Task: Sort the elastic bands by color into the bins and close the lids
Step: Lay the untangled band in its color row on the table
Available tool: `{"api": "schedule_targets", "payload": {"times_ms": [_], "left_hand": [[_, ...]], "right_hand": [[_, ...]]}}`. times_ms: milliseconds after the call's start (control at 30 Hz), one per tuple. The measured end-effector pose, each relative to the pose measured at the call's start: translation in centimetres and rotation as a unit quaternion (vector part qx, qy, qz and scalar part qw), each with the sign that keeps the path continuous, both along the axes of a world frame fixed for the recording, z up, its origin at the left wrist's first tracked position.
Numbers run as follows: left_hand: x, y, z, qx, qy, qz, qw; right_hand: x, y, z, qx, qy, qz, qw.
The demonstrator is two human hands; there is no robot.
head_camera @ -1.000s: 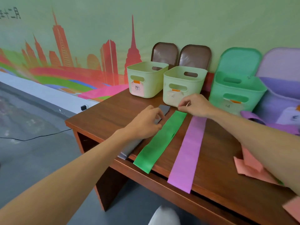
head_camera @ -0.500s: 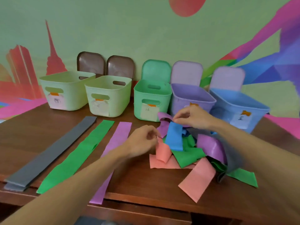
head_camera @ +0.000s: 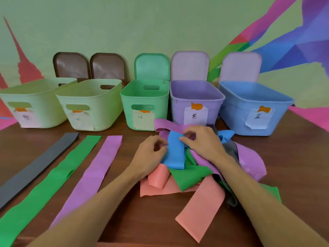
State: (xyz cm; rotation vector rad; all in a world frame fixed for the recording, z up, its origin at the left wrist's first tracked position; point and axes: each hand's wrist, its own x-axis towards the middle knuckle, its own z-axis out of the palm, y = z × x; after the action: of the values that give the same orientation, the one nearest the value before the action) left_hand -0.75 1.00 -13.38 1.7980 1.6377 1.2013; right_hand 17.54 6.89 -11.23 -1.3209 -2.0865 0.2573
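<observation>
Blue band (head_camera: 175,152) — pinched in fingers (head_camera: 187,139) of left hand (head_camera: 151,155) and right hand (head_camera: 204,143) — near bin (head_camera: 249,104) labelled 蓝.

Five bins (head_camera: 128,104) stand before five lids (head_camera: 152,66). Three strips lie flat: one grey band (head_camera: 35,166), one green band (head_camera: 53,179), one purple band (head_camera: 96,173).

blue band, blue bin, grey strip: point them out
blue band (head_camera: 175,155), head view, middle of its flat face
blue bin (head_camera: 231,117), head view, bare front wall
grey strip (head_camera: 39,163), head view, mid-length
</observation>
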Motion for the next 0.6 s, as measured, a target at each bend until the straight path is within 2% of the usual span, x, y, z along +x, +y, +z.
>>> {"api": "schedule_targets", "payload": {"times_ms": [267, 367, 467, 600], "left_hand": [[0.1, 0.3, -0.3, -0.006, -0.021, -0.001, 1.0], [0.1, 0.2, -0.2, -0.013, -0.057, -0.011, 0.998], [0.0, 0.0, -0.1, -0.009, -0.09, -0.023, 0.996], [0.0, -0.1, -0.1, -0.008, -0.045, -0.058, 0.997]], "right_hand": [[0.2, 0.0, 0.2, 0.002, -0.005, 0.025, 1.0], [-0.1, -0.2, 0.3, 0.007, 0.001, 0.032, 0.999], [0.0, -0.2, 0.7, 0.023, 0.079, 0.034, 0.996], [0.9, 0.0, 1.3, 0.025, 0.222, 0.018, 0.974]]}}
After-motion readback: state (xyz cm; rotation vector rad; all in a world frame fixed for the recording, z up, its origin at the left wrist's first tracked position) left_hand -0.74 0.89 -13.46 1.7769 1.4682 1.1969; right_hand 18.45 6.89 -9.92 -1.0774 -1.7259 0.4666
